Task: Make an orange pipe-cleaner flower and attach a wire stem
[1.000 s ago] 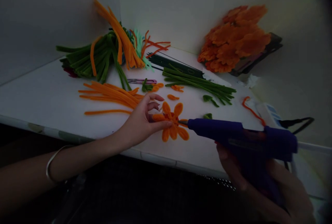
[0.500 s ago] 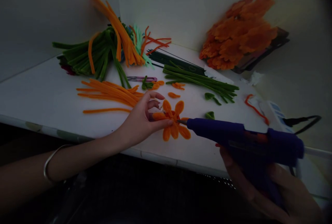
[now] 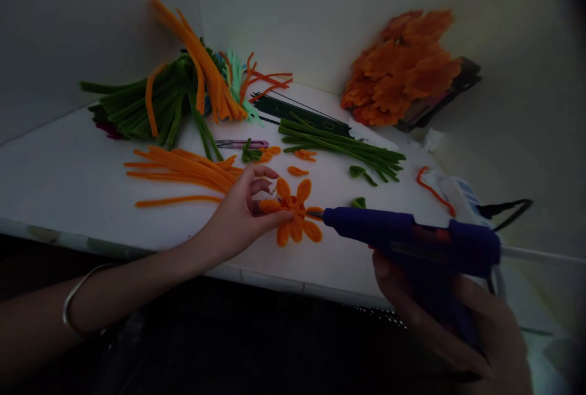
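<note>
My left hand [image 3: 247, 209] pinches an orange pipe-cleaner flower [image 3: 296, 227] between thumb and fingers above the table front. Its looped petals spread around a redder centre. From the right, my right hand [image 3: 467, 322] is wrapped around the grip of a dark blue hot glue gun [image 3: 412, 233]. The metal nozzle [image 3: 315, 214] points left and lies over the flower's right petal; whether it touches cannot be made out. A white glue stick [image 3: 540, 253] juts from the gun's rear.
Orange pipe cleaners [image 3: 183, 169] and green stems [image 3: 343, 144] lie on the white table [image 3: 68, 181]. Pink-handled snips [image 3: 242, 144] rest behind my left hand. Finished orange flowers [image 3: 403, 71] stand at back right. A power strip [image 3: 467, 196] with a black cord sits at right.
The view has shifted a little, so everything appears farther left. The nozzle has drawn back from the flower's centre toward its right petal. Both hands keep their holds.
</note>
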`<state>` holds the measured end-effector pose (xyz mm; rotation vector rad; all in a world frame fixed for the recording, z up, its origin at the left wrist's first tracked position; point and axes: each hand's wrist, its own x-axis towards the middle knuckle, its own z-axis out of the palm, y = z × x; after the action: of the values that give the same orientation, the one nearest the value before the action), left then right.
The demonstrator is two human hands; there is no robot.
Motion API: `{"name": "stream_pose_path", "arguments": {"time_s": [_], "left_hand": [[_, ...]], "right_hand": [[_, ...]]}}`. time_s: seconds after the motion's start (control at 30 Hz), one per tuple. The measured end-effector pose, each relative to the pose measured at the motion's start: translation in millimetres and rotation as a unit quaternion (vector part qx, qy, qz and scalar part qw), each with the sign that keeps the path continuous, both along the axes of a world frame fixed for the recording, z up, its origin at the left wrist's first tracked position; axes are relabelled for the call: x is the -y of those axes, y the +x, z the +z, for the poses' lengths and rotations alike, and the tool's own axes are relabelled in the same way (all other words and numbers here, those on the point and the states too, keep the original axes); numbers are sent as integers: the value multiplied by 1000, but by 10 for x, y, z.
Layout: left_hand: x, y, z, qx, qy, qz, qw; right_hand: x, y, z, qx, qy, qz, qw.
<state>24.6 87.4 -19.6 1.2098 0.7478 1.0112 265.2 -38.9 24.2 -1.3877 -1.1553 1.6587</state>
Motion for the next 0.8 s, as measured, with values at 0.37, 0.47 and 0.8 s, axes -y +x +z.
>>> {"name": "stream_pose_path", "arguments": {"time_s": [0.37, 0.47, 0.8], "left_hand": [[17, 17, -66, -69, 95, -31, 993], [49, 22, -103, -98, 137, -16, 986], [35, -47, 606, -211, 430, 20, 878]], "right_hand": [[-142, -9, 125, -181, 11, 0, 984], [-146, -11, 130, -146, 25, -35, 988], [-218, -33, 179, -58, -7, -3, 998]]}}
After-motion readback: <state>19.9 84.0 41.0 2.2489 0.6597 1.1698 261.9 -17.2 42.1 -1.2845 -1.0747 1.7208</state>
